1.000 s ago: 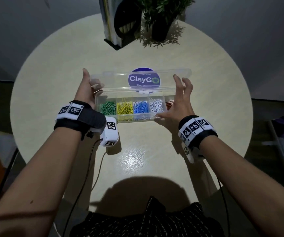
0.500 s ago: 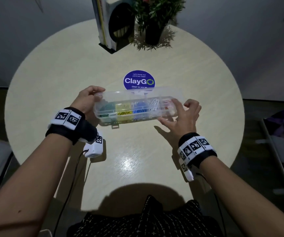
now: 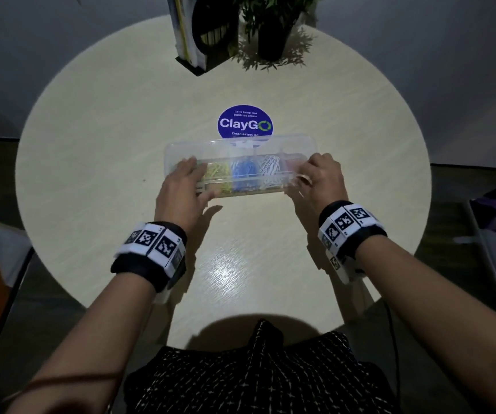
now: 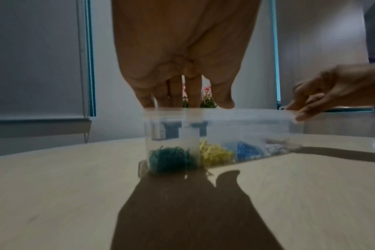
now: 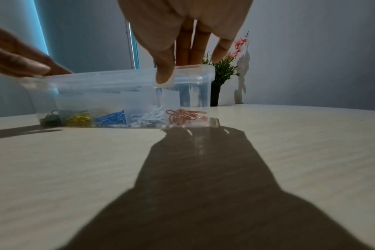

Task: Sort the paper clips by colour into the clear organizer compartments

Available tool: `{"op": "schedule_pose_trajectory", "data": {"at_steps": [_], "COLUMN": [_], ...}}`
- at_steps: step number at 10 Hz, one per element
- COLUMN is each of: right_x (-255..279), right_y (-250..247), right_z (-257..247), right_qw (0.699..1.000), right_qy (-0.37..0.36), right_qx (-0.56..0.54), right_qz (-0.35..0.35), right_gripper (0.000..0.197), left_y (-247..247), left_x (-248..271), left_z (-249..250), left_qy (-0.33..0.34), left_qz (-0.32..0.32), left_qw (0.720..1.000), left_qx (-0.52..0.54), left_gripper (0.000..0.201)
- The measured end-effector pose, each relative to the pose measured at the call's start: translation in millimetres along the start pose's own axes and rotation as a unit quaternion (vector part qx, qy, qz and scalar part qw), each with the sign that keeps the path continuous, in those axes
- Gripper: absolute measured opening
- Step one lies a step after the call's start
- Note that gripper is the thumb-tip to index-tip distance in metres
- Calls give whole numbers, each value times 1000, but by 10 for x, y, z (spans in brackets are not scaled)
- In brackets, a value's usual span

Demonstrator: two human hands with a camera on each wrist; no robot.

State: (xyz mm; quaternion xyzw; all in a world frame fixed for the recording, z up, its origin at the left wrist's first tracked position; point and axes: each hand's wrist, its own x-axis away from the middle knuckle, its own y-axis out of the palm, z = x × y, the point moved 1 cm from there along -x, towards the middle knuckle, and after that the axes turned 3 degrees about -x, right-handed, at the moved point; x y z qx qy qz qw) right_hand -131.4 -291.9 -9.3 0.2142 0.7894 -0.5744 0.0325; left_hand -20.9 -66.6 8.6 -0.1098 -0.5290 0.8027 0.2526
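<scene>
The clear organizer lies on the round table with its lid down. Through the plastic I see the clips grouped by colour: green clips, yellow clips, blue clips, white clips and red clips, each in its own compartment. My left hand lies flat on the lid's left end, fingers straight, covering the green compartment in the head view. My right hand presses on the right end, with the thumb against the lid's front edge and the fingers on top.
A blue ClayGo sticker sits on the table just behind the organizer. At the far edge stand a potted plant and a dark holder with books. The table's rim curves close to my body.
The lid, upright one second ago, has swung down onto the box. Both hands moved from the box's ends onto the top of the lid.
</scene>
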Motion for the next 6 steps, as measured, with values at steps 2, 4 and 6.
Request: {"op": "schedule_pose_trajectory", "data": {"at_steps": [2, 4, 6], "right_x": [140, -2, -88], "right_y": [83, -114, -364], "right_z": [-89, -134, -59], "right_qw": [995, 995, 995], "right_qy": [-35, -50, 67], "right_qx": [84, 70, -62], "right_qz": [42, -50, -38], "right_gripper": [44, 25, 23], "left_y": [-89, -161, -234], "left_x": [-63, -199, -283], "left_z": [-66, -24, -38], "left_qy": [48, 70, 84], "left_qz": [-54, -90, -133], "left_qw": [997, 989, 975], "left_qx": [-40, -97, -159], "left_gripper": [62, 62, 59]}}
